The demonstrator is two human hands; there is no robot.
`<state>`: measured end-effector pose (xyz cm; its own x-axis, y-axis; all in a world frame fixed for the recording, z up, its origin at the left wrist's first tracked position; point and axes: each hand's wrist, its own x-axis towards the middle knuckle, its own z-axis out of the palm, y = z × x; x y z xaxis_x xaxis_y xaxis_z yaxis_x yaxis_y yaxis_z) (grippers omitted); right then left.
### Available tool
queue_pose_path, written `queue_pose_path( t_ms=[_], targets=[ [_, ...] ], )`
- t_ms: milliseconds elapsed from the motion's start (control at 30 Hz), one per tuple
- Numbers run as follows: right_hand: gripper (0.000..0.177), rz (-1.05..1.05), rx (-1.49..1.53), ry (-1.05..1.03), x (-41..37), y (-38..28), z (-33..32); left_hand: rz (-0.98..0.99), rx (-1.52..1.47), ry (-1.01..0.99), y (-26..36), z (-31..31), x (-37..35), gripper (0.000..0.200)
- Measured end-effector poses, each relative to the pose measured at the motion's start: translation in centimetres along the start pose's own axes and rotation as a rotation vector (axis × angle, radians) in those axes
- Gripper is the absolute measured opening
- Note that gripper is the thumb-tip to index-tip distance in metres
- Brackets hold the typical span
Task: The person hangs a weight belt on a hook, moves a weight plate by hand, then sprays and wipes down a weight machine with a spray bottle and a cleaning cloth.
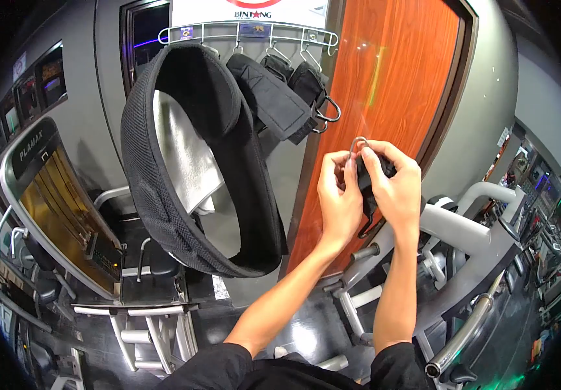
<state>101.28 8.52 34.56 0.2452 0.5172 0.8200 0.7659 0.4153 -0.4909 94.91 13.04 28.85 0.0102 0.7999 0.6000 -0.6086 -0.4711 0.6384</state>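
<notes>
My left hand and my right hand are raised close together in front of the wooden door. Both are closed on a black strap with a metal ring, the ring standing up between thumbs and fingertips. The strap's dark lower part hangs behind my hands and is mostly hidden. To the left, a wide black weightlifting belt hangs in a loop from a wire hook rack. Several black cuffs hang beside it, with black carabiners at their right end.
A white towel hangs inside the belt's loop. The reddish wooden door is behind my hands. A weight-stack machine stands at the left, and a grey-framed machine at the right. A low metal frame is below.
</notes>
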Motion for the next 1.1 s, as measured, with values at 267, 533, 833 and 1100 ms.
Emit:
queue_pose_path(
  t_ms=[267, 533, 833, 1100],
  targets=[
    [0.020, -0.116, -0.184, 0.007, 6.6, 3.3, -1.6, 0.077, -0.130, 0.142, -3.4, 6.6, 5.6, 0.018],
    [0.022, -0.172, -0.236, -0.041, 15.8, 7.4, -0.2, 0.007, -0.086, 0.182, -8.0, 10.2, 11.4, 0.039],
    [0.023, -0.134, 0.092, -0.132, 20.3, 8.6, 4.3, 0.375, 0.321, 0.276, -8.6, 9.0, 14.1, 0.059],
    [0.019, -0.168, 0.167, -0.106, 21.5, 9.8, 6.8, 0.441, 0.452, 0.298, -8.6, 7.7, 16.2, 0.065]
  ],
)
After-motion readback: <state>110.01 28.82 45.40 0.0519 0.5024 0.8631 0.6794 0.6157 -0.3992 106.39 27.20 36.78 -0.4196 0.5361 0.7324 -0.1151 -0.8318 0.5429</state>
